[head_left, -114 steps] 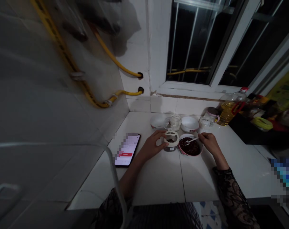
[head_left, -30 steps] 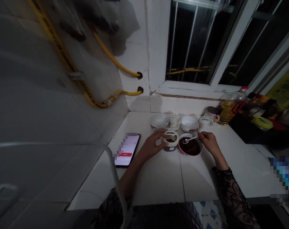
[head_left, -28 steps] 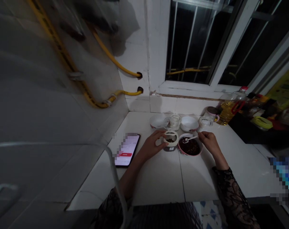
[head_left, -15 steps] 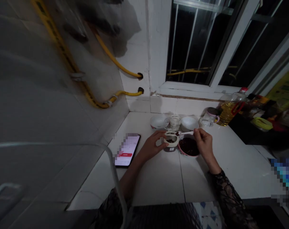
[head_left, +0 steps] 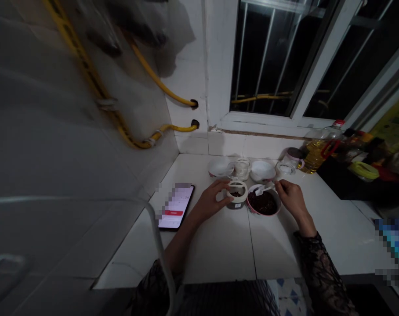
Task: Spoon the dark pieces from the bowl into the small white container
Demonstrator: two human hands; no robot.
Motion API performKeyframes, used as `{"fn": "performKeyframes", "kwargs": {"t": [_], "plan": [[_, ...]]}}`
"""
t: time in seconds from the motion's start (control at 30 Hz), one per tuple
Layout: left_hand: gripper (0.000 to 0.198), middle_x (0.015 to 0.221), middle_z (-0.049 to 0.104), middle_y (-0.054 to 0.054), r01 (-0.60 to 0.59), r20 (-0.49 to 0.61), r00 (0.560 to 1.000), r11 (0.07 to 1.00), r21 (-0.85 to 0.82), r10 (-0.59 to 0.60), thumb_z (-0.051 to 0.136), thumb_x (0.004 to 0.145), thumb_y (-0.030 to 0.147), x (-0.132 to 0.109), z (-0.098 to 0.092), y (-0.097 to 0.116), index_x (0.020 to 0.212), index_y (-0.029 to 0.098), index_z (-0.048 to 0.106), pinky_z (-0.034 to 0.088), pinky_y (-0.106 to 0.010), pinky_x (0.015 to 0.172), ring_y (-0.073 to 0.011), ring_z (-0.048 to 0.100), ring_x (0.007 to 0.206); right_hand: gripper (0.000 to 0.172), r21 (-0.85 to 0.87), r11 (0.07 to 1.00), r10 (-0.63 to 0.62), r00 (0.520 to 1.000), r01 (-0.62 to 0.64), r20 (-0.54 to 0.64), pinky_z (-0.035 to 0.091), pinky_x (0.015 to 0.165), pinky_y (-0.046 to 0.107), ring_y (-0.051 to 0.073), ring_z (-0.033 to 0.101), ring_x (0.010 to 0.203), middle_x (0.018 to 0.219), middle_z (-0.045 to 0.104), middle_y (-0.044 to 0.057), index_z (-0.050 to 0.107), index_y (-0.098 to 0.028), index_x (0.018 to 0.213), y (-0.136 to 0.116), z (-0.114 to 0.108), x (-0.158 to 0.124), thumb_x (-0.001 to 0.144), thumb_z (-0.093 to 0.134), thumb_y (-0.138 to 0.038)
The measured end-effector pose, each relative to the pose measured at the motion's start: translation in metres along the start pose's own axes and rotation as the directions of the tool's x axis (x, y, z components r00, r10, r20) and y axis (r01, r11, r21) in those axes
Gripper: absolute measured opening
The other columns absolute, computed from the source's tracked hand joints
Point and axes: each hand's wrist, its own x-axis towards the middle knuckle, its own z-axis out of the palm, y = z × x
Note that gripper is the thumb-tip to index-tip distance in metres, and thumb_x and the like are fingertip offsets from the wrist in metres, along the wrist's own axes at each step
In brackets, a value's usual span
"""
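My left hand [head_left: 215, 197] grips a small spice jar [head_left: 236, 203] by its pale rim. The jar stands upright on the counter, its lid raised at the back and some dark bits inside. Pinched in my right hand [head_left: 290, 196] is a small white spoon [head_left: 264, 189], its bowl end over a bowl of dark red contents [head_left: 263, 202]. That bowl sits just right of the jar. Whether anything is on the spoon I cannot tell.
Behind the jar stand a white bowl [head_left: 219, 167], a clear jar [head_left: 242, 168] and another white bowl [head_left: 262, 170]. A lit phone [head_left: 177, 208] lies left. An oil bottle [head_left: 314, 156] and a black box [head_left: 338, 180] are at right. A grey cable [head_left: 158, 237] crosses the near left.
My right hand has moved a little to the right, carrying the spoon from above the spice jar to over the dark red bowl. My left hand stays on the jar.
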Motion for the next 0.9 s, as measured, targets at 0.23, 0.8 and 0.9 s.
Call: {"fn": "performKeyframes", "kwargs": {"t": [0.23,0.8,0.9], "plan": [[0.016,0.127,0.067,-0.01,-0.022,0.005,1.0,1.0,0.011,0.022,0.07,0.085,0.033,0.0003,-0.0004,-0.0011,0.096,0.023,0.065,0.051,-0.044,0.102,-0.0259,0.063,0.12,0.039,-0.01,1.0,-0.018,0.983,0.02,0.181,0.034,0.054,0.027,0.018,0.056,0.055,0.057,0.063,0.004,0.062,-0.023,0.066,-0.0051,0.0119,-0.002,0.091,0.042,-0.045],[0.016,0.127,0.066,-0.01,-0.019,-0.002,1.0,1.0,0.013,0.019,0.07,0.085,0.033,-0.0002,0.0002,-0.0023,0.096,0.022,0.065,0.05,-0.044,0.103,-0.0255,0.063,0.12,0.051,0.352,0.916,0.129,0.973,-0.192,0.193,0.028,0.047,0.026,0.011,0.035,0.048,0.047,0.039,-0.003,0.046,-0.023,0.051,0.0021,0.007,0.0038,0.076,0.05,-0.067],[0.017,0.127,0.066,-0.011,-0.019,-0.006,1.0,1.0,0.023,0.019,0.071,0.085,0.033,-0.0004,0.0006,-0.0034,0.096,0.022,0.065,0.051,-0.044,0.101,-0.0257,0.064,0.119,0.051,0.382,0.897,0.161,0.969,-0.223,0.187,0.026,0.046,0.027,0.011,0.032,0.048,0.048,0.037,-0.003,0.043,-0.024,0.048,0.0036,0.0072,0.0047,0.073,0.052,-0.067]]}}
